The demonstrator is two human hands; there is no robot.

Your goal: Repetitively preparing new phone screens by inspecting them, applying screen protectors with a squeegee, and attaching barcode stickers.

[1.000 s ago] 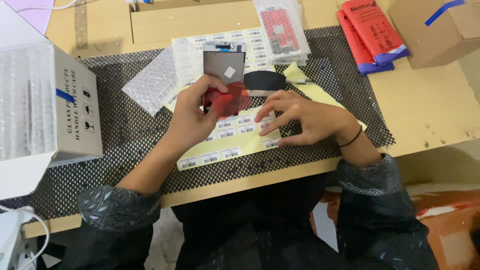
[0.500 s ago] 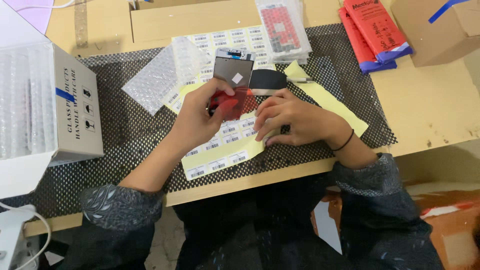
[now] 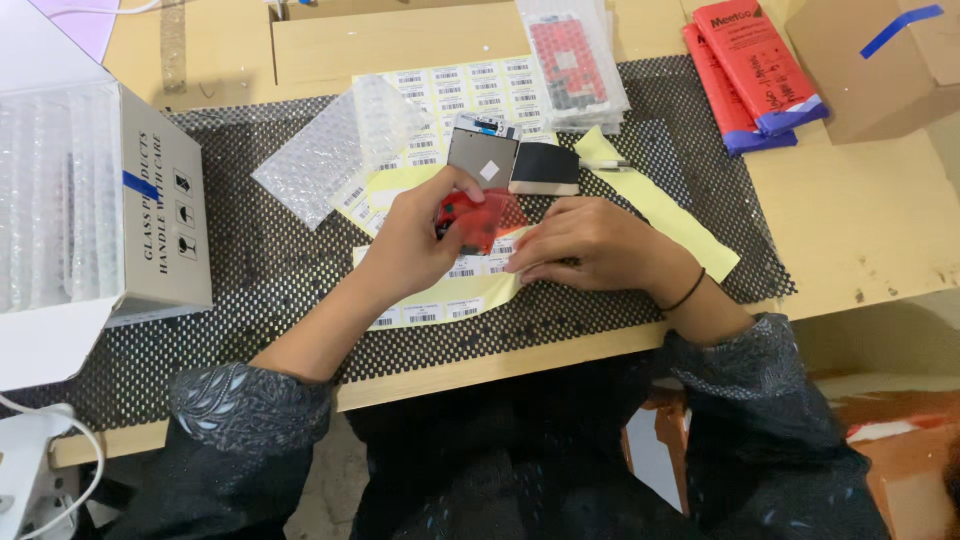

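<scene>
Small translucent red piece [image 3: 478, 217] above label sheet [image 3: 440, 296]

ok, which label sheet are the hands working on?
The near sheet, at the mat's front edge. The right hand presses on it and the left hand holds a red film above it; the far sheet lies untouched.

Red film piece [image 3: 478, 216]: translucent glossy plastic. Label sheet [image 3: 440, 300]: yellow glossy backing paper, matt white paper stickers. Mat [image 3: 270, 270]: black perforated rubbery mesh. Bench [image 3: 860, 220]: smooth pale wood. Bubble wrap [image 3: 335, 145]: clear plastic.
</scene>
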